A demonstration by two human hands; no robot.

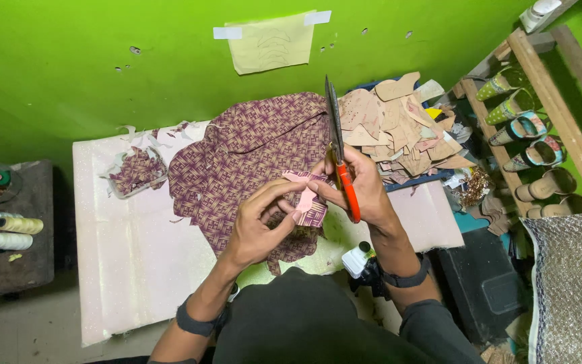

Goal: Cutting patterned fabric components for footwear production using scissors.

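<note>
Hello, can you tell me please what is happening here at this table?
A person sits at a white table covered with purple patterned fabric. The right hand holds orange-handled scissors, blades pointing up and away. Both hands hold a small pink pattern piece with a matching bit of fabric under it; the left hand pinches its edge. A pile of tan cut shapes lies behind, and fabric scraps to the left.

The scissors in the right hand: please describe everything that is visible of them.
The scissors have long dark metal blades and an orange handle. They stand nearly upright in the picture, tips toward the green wall, blades together as far as can be seen. The right hand grips the handle, over the patterned purple fabric. The same fingers also pinch a small pink piece with the left hand.
</note>
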